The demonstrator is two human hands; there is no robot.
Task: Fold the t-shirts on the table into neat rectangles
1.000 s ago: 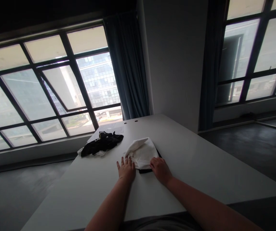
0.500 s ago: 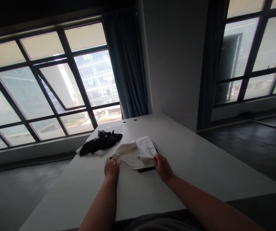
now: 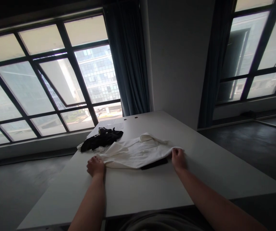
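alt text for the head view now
Left hand and right hand hold opposite ends of a white cloth on a white table, black material showing at the cloth's near edge. Crumpled black clothing lies beyond the left hand. Windows stand behind.

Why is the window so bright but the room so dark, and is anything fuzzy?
In the head view, daylight glares through the left window, so indoors probably looks dim beside it; in the head view, the black bundle hides its folds in darkness, while the white cloth shows soft creases; in the head view, the right hand looks slightly blurred.
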